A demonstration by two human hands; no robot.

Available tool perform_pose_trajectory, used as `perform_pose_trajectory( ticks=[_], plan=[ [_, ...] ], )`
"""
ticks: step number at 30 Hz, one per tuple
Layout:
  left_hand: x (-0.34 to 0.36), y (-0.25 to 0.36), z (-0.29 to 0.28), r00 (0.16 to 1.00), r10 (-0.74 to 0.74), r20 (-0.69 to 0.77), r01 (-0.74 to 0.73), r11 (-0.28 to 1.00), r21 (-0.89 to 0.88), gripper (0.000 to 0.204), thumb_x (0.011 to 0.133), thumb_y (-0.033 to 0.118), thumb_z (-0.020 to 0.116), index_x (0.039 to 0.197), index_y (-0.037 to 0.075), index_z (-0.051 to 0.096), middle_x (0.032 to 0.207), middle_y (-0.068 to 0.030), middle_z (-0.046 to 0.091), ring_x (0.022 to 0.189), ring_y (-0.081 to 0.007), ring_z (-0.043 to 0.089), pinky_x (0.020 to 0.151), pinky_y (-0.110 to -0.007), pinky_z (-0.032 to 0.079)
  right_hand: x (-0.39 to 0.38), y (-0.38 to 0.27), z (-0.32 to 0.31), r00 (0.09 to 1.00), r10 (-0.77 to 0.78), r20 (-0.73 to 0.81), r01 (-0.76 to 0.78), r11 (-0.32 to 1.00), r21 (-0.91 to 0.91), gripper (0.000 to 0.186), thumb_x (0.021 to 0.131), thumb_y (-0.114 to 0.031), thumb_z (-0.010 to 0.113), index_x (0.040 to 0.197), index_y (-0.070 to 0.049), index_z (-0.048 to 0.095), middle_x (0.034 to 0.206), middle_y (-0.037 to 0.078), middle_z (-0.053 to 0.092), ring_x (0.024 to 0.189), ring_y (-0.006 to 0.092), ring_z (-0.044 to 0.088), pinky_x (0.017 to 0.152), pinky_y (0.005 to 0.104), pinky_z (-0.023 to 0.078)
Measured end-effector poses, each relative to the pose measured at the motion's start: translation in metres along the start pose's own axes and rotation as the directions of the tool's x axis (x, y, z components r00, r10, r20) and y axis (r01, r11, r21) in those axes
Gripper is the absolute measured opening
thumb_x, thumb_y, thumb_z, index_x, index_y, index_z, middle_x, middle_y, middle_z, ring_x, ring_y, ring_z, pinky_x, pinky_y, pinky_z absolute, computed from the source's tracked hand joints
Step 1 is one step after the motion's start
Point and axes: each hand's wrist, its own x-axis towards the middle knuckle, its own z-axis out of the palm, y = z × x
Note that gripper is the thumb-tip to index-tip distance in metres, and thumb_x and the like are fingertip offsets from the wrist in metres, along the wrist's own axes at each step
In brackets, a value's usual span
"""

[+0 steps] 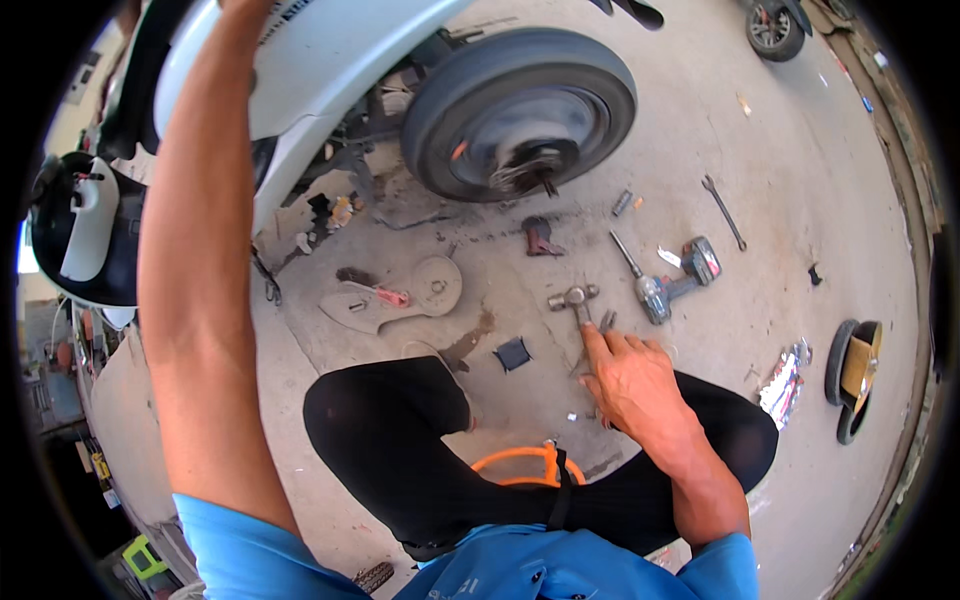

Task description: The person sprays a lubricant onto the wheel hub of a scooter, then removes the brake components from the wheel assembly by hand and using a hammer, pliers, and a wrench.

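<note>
My left arm stretches up along the white scooter body to my left hand, whose fingers are hidden at the upper edge. My right hand reaches to the floor, its index finger at the handle of a metal hammer and its other fingers loosely bent over small metal pieces beside it. A cordless impact tool with a long socket lies just beyond. The scooter's wheel shows a protruding axle.
A wrench, a grey cover plate, a dark square pad and a foil packet lie about. My knees flank an orange tubular frame. Tires with cardboard lie right; another wheel is at upper right.
</note>
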Motion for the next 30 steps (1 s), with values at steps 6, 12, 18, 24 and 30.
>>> perform_pose_trajectory(
  ticks=[6,12,18,24,30],
  plan=[
    [-0.007,0.071,0.015,0.996,0.041,0.079,-0.034,0.995,-0.089,0.036,0.105,0.042,0.054,0.104,0.006,0.060,0.091,-0.0281,0.071,0.091,-0.0505,0.068,0.081,-0.060,0.051,-0.023,0.027,0.004,0.995,0.078,-0.069,-0.077,0.997,0.018,0.072,0.080,-0.025,0.080,0.141,0.003,0.054,0.103,0.015,0.067,0.096,0.0332,0.067,0.084,0.0445,0.050],
    [-0.032,0.029,-0.005,0.994,0.105,-0.023,-0.106,0.993,-0.048,0.036,0.100,0.041,0.063,0.093,0.006,0.059,0.080,-0.0144,0.072,0.077,-0.0408,0.070,0.070,-0.052,0.053,-0.017,0.013,0.021,1.000,0.022,-0.014,-0.022,0.999,0.035,0.073,0.078,-0.023,0.084,0.138,0.005,0.056,0.107,0.019,0.068,0.099,0.0370,0.067,0.086,0.0457,0.052],
    [-0.027,0.043,0.000,0.996,0.088,0.009,-0.087,0.992,-0.095,0.036,0.102,0.043,0.060,0.096,0.008,0.058,0.078,-0.0160,0.072,0.078,-0.0424,0.070,0.071,-0.054,0.053,-0.029,0.018,0.010,0.998,0.049,-0.039,-0.049,0.999,-0.010,0.072,0.079,-0.026,0.083,0.139,0.005,0.056,0.105,0.020,0.068,0.099,0.0368,0.067,0.087,0.0458,0.052],
    [-0.021,0.032,0.002,0.993,0.116,0.029,-0.115,0.993,-0.034,0.040,0.104,0.048,0.055,0.101,0.009,0.060,0.078,-0.0161,0.073,0.078,-0.0424,0.070,0.070,-0.053,0.053,-0.031,0.013,0.005,0.997,0.052,-0.058,-0.051,0.998,0.028,0.071,0.081,-0.026,0.082,0.139,0.004,0.056,0.105,0.019,0.068,0.098,0.0365,0.067,0.086,0.0454,0.051],
    [-0.022,0.033,0.001,0.993,0.113,0.031,-0.112,0.993,-0.023,0.041,0.104,0.048,0.054,0.098,0.008,0.058,0.074,-0.0150,0.072,0.077,-0.0423,0.070,0.069,-0.053,0.052,-0.034,0.009,0.003,0.997,0.069,-0.024,-0.069,0.997,0.018,0.072,0.080,-0.026,0.082,0.140,0.004,0.055,0.104,0.018,0.068,0.098,0.0364,0.067,0.085,0.0458,0.051]
  ],
)
